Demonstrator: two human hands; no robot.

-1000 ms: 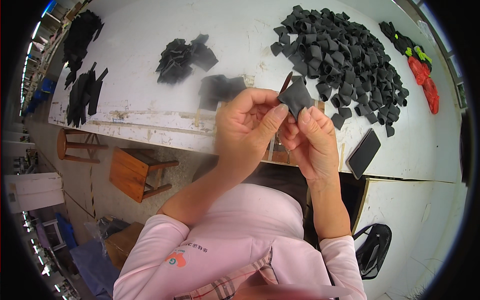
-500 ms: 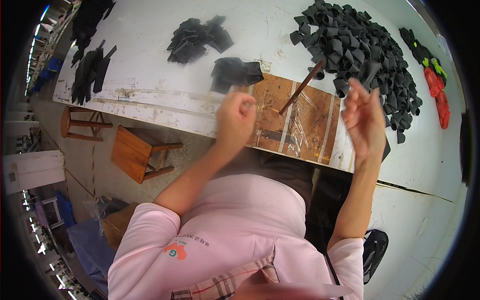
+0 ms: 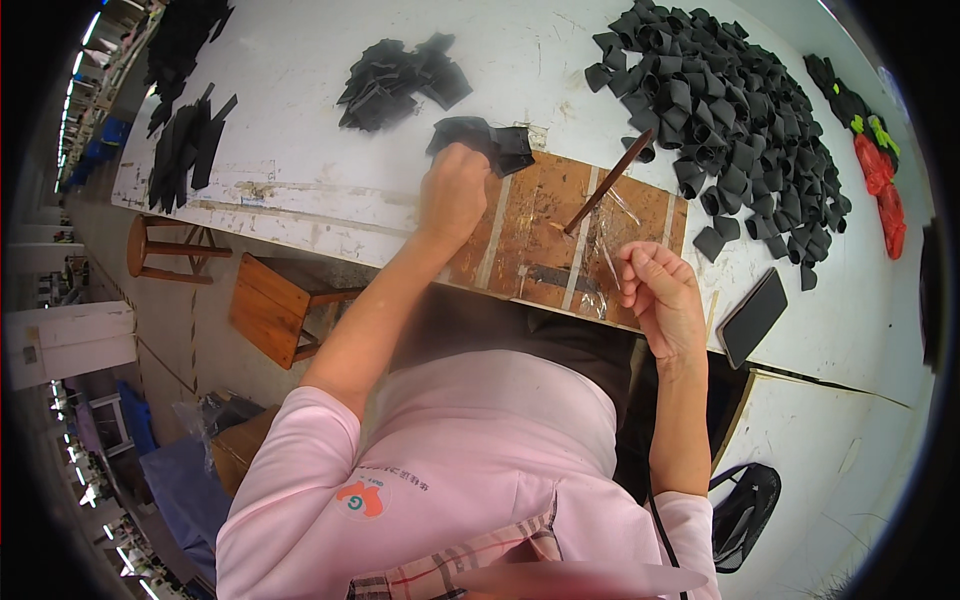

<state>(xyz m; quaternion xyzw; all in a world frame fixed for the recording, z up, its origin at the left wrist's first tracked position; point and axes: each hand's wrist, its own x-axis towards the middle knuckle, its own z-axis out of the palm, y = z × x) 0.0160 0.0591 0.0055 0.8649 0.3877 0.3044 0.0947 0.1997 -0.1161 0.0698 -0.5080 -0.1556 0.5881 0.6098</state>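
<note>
A short stack of black fabric pieces (image 3: 510, 148) lies at the far left corner of a brown board (image 3: 535, 215). My left hand (image 3: 457, 195) is at the stack's near edge, fingers bent and closed on a black piece; its fingertips are partly hidden. A dark reddish-brown stick (image 3: 610, 180) stands up at a slant from the board. Beside the board's near right corner, my right hand (image 3: 665, 295) is loosely closed, its thumb against the curled fingers, with nothing visible in it. A big heap of black folded loops (image 3: 735, 110) covers the far right.
More flat black pieces (image 3: 400, 85) lie at the back, and black strips (image 3: 185, 150) at the far left of the white table (image 3: 300, 150). A dark phone (image 3: 753, 318) rests near the right front edge. Red plastic bags (image 3: 878, 185) lie far right. Wooden stools (image 3: 265, 310) stand left.
My left hand has moved up and left onto the black stack. My right hand has come back from near the heap toward the board and curled its fingers, uncovering the phone.
</note>
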